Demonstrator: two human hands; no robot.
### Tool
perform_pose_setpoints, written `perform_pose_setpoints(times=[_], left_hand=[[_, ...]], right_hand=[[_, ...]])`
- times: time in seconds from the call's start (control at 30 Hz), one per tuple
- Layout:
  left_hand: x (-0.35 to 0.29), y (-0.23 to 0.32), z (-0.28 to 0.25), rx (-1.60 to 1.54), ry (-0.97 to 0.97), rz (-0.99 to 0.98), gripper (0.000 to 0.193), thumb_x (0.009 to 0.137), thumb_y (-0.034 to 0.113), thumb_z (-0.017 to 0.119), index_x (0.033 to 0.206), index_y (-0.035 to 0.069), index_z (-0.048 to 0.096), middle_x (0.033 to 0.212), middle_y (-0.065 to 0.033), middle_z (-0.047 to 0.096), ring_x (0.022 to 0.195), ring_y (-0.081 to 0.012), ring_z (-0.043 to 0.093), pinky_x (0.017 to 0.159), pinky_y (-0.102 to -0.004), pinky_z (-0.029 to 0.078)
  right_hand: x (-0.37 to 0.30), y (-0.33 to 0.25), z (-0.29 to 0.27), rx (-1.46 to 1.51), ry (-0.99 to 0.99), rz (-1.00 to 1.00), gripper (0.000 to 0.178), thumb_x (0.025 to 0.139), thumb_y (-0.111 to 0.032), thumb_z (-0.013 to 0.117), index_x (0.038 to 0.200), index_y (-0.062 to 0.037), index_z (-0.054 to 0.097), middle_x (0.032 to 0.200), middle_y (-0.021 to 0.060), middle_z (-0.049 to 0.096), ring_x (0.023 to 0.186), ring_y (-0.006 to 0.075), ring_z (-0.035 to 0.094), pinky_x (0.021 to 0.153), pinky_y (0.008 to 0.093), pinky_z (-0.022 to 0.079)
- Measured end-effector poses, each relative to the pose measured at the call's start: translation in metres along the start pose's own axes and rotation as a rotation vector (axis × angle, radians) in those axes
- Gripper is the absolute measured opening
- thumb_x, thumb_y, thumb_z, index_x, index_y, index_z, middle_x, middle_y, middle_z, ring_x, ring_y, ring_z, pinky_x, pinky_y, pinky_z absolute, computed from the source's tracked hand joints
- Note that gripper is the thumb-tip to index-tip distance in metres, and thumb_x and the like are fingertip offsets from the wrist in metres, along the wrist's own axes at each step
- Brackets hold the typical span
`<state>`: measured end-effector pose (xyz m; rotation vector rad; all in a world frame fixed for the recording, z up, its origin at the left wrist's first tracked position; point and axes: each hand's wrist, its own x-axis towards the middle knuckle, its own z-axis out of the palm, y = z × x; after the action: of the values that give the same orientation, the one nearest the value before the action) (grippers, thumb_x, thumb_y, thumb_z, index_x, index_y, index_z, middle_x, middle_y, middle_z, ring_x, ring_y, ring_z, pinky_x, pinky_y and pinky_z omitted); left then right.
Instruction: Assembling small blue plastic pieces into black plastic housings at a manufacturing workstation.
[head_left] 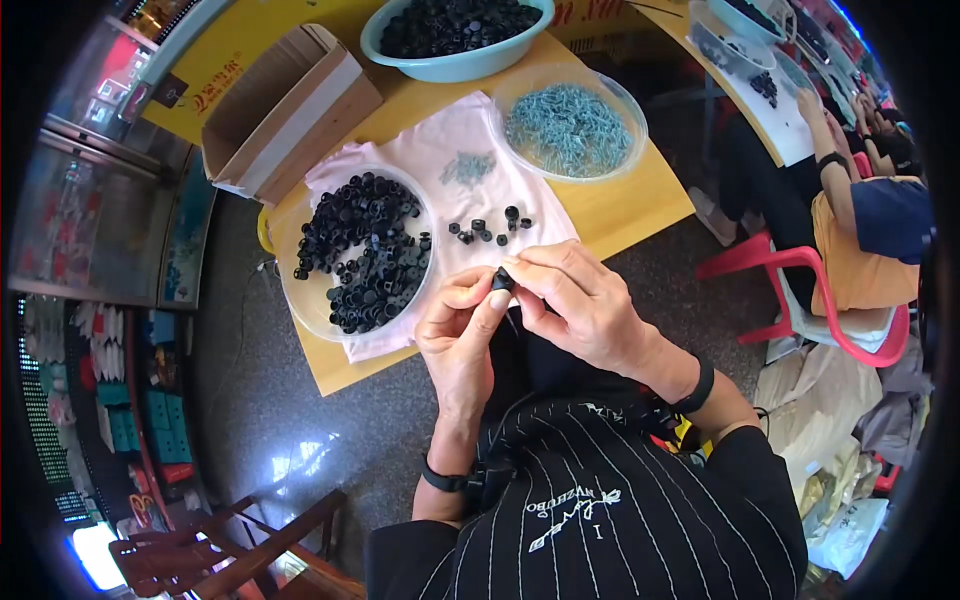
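Black knob (502, 280): I see left hand (462, 328) and right hand (592, 308) both pinching it by the near edge of the worktop (645, 203).

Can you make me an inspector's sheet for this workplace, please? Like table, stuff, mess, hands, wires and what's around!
Surface: yellow table, partly covered by a pale pink cloth.
Job's things: many black parts in one clear bowl; teal pieces in another; more black parts in a light blue basin.
Clutter: loose black parts and a little teal pile on the cloth; open cardboard box at the back left.
Hands: left hand pinches a small black part; right hand's fingertips meet it.
Cables: nothing clearly seen.
Surroundings: another person on a red chair, right; wooden furniture, lower left.
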<state>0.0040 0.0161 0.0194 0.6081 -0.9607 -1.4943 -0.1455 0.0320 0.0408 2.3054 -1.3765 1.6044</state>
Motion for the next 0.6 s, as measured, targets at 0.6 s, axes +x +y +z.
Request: perform_pose_setpoints(times=[0.6], left_hand=[[-0.016,0.018,-0.009,0.413,-0.123,0.302,0.017,0.085,-0.010,0.067,0.097,0.000,0.065,0.113,-0.0158,0.064,0.101,-0.0176,0.061,0.085,-0.0283,0.050]], right_hand=[[0.004,-0.012,-0.023,0.584,-0.220,0.432,0.017,0.088,-0.001,0.066,0.105,0.0028,0.066,0.093,0.0091,0.064,0.076,0.0111,0.067,0.063,0.0199,0.053]])
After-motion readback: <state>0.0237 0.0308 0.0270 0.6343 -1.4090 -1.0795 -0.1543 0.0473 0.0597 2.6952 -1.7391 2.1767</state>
